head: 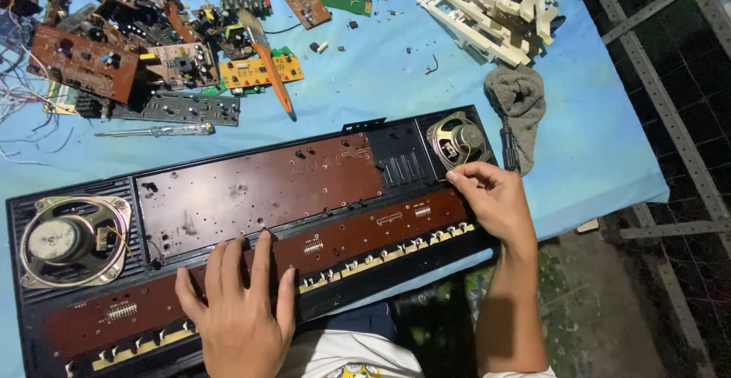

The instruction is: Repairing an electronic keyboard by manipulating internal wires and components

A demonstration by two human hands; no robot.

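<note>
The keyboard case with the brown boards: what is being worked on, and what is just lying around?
In hand:
left hand and right hand on the long brown circuit board
open keyboard case
two speakers

Lying about:
loose circuit boards
screwdriver
white keys
grey cloth
</note>
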